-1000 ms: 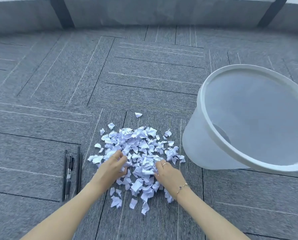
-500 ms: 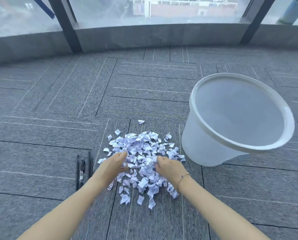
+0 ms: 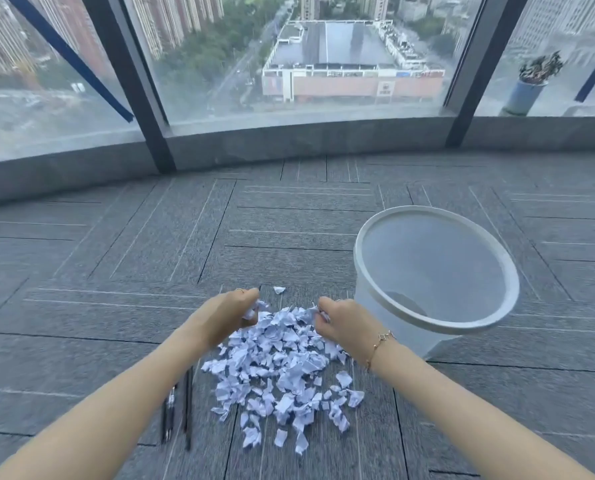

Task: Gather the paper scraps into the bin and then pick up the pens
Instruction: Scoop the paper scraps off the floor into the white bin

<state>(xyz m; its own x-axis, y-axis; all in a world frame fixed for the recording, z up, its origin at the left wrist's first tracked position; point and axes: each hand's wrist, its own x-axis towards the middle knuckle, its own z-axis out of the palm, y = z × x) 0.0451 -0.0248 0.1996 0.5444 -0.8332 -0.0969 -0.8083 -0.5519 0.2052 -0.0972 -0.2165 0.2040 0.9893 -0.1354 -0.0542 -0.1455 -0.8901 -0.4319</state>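
On grey carpet by the window, both hands clutch paper scraps
Left hand [image 3: 232, 315] and right hand [image 3: 341, 322], fists closed around scraps, have risen above the pile [image 3: 278, 368]; bin [image 3: 368, 296] just right, pens [image 3: 178, 410] left, open floor beyond

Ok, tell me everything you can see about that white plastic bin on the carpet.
The round white translucent plastic bin stands upright on the grey carpet, right of the pile of pale paper scraps. It has a thick rim and tapers toward its base. No scraps show inside. The right hand is close beside it; contact unclear.
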